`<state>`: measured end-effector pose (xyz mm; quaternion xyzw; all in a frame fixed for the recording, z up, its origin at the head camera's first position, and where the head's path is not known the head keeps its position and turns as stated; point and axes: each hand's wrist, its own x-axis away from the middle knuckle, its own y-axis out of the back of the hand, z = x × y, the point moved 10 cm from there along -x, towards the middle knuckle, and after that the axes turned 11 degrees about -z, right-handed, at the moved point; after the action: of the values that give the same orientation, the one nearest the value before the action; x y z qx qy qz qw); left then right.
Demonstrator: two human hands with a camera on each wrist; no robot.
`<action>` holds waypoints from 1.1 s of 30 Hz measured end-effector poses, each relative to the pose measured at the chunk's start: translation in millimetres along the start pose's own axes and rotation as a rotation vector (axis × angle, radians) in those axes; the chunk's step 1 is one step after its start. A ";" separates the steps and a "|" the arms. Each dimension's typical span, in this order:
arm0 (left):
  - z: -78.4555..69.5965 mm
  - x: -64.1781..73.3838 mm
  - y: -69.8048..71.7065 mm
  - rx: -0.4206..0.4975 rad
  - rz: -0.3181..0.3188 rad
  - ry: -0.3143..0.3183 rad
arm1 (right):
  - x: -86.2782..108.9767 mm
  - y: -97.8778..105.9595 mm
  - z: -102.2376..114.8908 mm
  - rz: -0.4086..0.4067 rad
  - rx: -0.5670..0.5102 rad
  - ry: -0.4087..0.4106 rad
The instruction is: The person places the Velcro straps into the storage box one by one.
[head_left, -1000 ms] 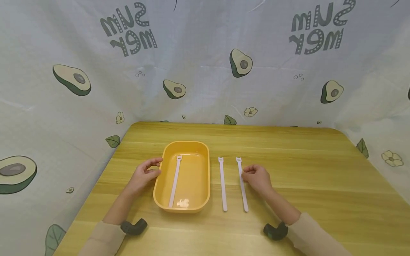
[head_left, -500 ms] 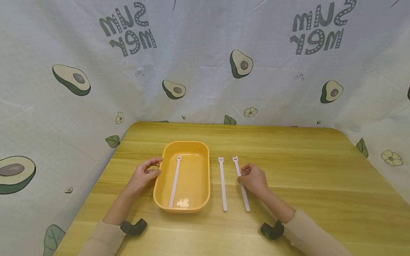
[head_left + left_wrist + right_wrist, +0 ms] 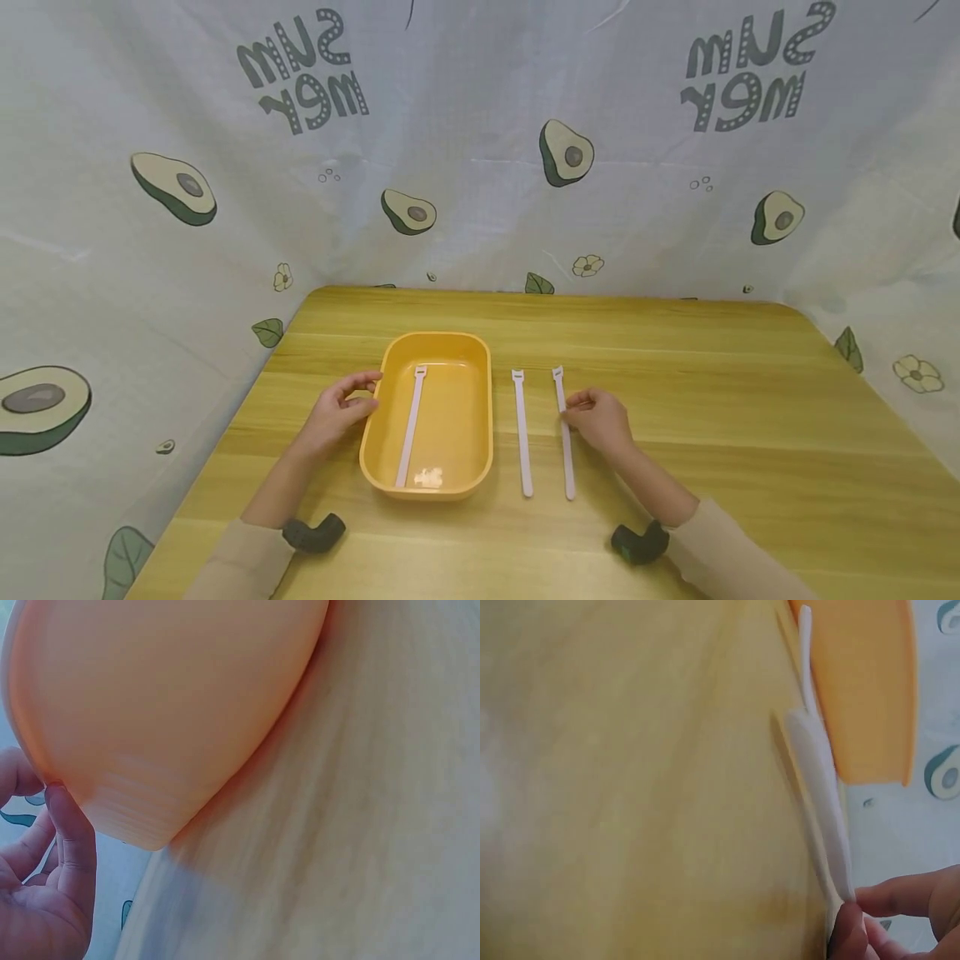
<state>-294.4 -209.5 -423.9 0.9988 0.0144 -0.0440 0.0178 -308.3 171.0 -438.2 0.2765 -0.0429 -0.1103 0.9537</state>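
My left hand (image 3: 341, 408) holds the left side of a yellow plastic tray (image 3: 450, 417), fingertips at its rim. The left wrist view shows finger and thumb meeting at the tray's wall (image 3: 180, 697). My right hand (image 3: 600, 421) pinches a white strap cable tie (image 3: 567, 467) near its middle, its slotted head pointing away from me. A second white cable tie (image 3: 522, 442) lies parallel, between the tray and the pinched one. Inside the tray rests a third (image 3: 410, 425), slightly slanted. The right wrist view has the held tie (image 3: 821, 772) close over the table.
A wood-grain table (image 3: 712, 400) carries everything, reaching well out to the right of my right hand. Behind and at the sides hangs a white curtain (image 3: 480, 100) printed with avocados. Black curved pieces (image 3: 315, 533) sit at both wrists.
The pinched cable tie shifts left with my right hand, then slightly back right, and its near end swings left, so it now stands straighter. The left hand and tray stay put.
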 end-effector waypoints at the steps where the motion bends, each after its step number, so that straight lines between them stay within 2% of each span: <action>1: -0.4 0.2 0.0 -0.005 -0.001 -0.004 | 0.7 0.0 -0.8 0.013 -0.031 -0.017; 6: -1.7 1.7 1.2 -0.025 -0.006 -0.017 | 4.0 -1.1 -4.3 0.062 -0.184 -0.109; 11: -1.1 2.4 1.6 -0.021 -0.012 -0.009 | 6.3 0.2 -2.3 0.084 -0.248 -0.150; 24: 0.8 3.2 0.1 -0.001 -0.013 -0.004 | 12.6 -1.3 15.3 0.179 -0.291 -0.158; 33: 0.9 3.8 -1.0 0.011 -0.002 -0.008 | 21.7 -10.3 32.4 0.230 -0.425 -0.180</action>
<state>-290.8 -208.4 -425.1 0.9986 0.0153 -0.0483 0.0121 -293.8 140.7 -416.0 0.0523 -0.1345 -0.0320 0.9890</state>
